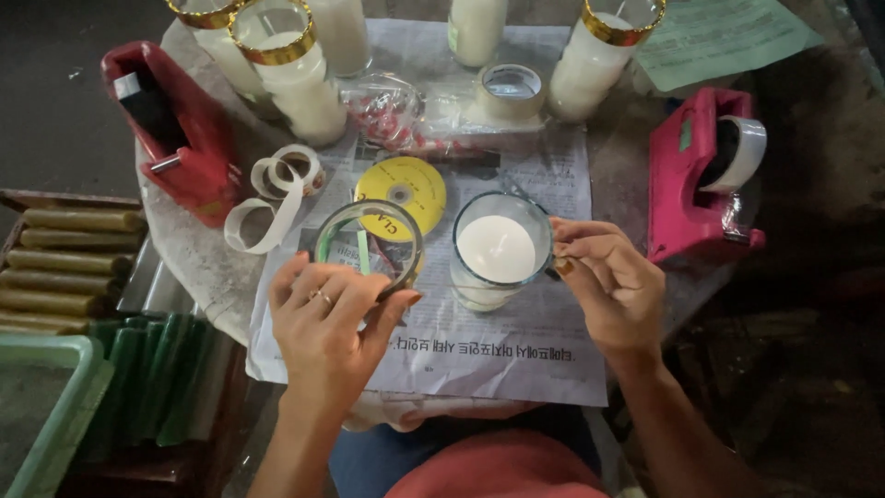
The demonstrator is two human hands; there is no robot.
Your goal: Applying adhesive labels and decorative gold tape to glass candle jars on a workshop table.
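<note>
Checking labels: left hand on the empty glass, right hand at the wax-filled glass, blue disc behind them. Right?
Not quite. The head view shows the disc is yellow, not blue. The rest holds: the left hand grips the empty glass, and the right hand touches the rim of the wax-filled glass, with the disc lying behind them on the newspaper.

A yellow disc (402, 191) lies on black-printed grey newspaper (516, 346). The near glass (499, 251) holds white wax. Far candles (293, 69) wear gold rim bands. Left is a red tape dispenser (180, 129), right a pink one (696, 175). Olive and green rolls (74, 267) fill the left tray.
</note>
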